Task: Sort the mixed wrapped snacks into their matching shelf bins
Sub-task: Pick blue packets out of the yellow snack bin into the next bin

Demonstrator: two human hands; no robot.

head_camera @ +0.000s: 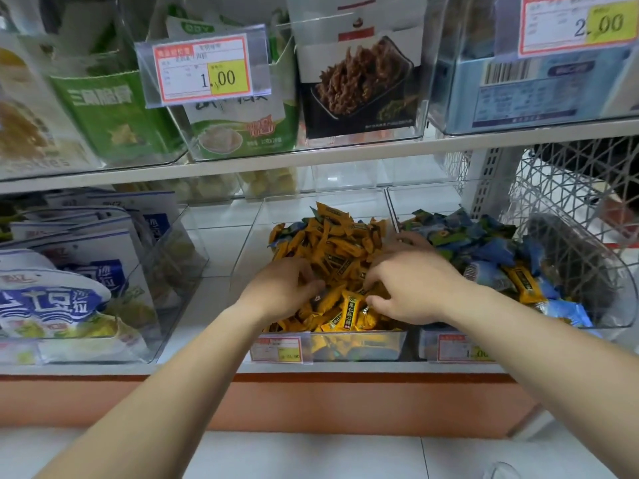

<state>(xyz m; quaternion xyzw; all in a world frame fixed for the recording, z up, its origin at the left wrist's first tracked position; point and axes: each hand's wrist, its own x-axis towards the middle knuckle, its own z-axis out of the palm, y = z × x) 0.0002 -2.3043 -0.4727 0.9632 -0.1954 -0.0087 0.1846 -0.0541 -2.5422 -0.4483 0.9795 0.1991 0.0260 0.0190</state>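
Both hands are reaching into the middle bin [359,344] on the lower shelf, which is heaped with orange snacks [339,243]. The left hand [283,288] is laid on the near left of the heap, its fingers curled and buried among the wrappers; whether a snack is grasped cannot be told. The right hand [411,285] is set on the right of the heap, close to the wall shared with the right bin [615,305]. Its fingers are bent down into the wrappers and its thumb lies just beside an orange snack standing on end. A grasp cannot be made out there either.

A few blue wrappers [296,227] are seen at the far left edge of the orange heap. The right bin is filled with blue snacks [484,240], and a stray orange snack [524,283] lies on top of them, near the right forearm.

A price tag [276,349] is fixed to the front of the middle bin. Blue and white bags [69,299] are stood in the left bin [173,305]. A wire basket [570,188] is seen far right, beyond the shelf.
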